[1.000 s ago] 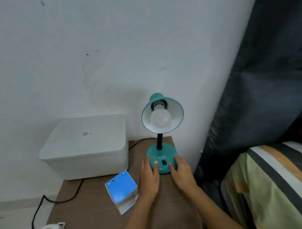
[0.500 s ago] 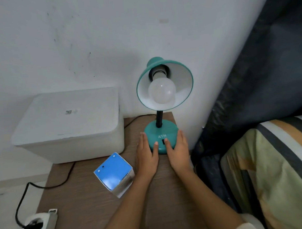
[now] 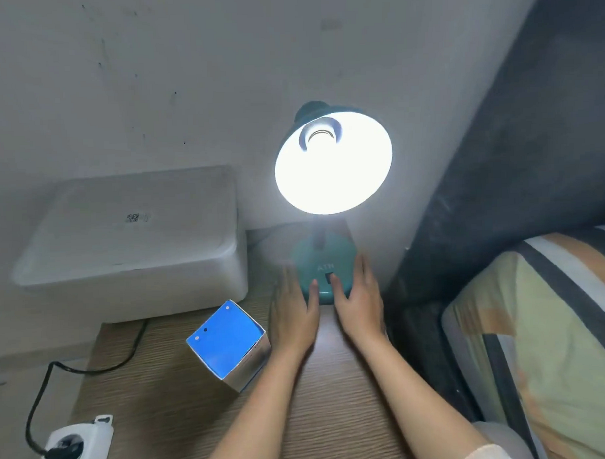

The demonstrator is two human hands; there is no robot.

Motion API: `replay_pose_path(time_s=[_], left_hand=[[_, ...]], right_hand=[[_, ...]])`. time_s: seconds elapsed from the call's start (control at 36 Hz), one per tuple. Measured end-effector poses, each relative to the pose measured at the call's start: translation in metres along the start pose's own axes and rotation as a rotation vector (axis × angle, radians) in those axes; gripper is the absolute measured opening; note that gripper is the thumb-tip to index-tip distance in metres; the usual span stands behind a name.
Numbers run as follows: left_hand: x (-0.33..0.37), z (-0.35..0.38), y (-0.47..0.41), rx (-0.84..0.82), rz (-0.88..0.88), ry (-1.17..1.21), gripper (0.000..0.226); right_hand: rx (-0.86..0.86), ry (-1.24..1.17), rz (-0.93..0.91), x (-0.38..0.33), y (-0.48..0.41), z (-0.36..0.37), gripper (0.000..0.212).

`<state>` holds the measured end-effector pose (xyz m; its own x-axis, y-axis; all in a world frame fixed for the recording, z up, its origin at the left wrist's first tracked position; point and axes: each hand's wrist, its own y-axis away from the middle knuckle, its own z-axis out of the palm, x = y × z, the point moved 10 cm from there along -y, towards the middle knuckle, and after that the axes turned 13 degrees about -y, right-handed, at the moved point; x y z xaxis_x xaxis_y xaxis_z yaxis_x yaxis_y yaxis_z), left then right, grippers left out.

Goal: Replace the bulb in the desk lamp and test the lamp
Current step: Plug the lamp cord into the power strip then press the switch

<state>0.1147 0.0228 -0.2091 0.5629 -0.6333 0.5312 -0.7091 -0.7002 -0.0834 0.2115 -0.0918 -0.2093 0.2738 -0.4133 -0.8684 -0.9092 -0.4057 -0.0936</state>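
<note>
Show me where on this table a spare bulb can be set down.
Bare wood runs along the near part of the table, between the blue box and the socket strip, and again between the two forearms. It is crowded further back: the white bin, the lamp and both the left hand and right hand fill that end.

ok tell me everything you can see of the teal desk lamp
The teal desk lamp stands upright at the back of the brown wooden table, near the white wall. Its round dome base carries pale lettering and a small dark switch. A short dark neck holds a bell-shaped shade with a white inside, tilted toward the camera. The bulb is lit and glaring. The left hand and right hand flank the base, thumbs on it.
</note>
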Motion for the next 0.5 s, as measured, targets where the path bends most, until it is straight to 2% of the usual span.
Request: replay_pose_path(time_s=[0.5], left_hand=[[0.0024,-0.0011,0.0001,0.008,0.007,0.009,0.060]], right_hand=[[0.019,0.011,0.007,0.0032,0.0001,0.0001,0.069]])
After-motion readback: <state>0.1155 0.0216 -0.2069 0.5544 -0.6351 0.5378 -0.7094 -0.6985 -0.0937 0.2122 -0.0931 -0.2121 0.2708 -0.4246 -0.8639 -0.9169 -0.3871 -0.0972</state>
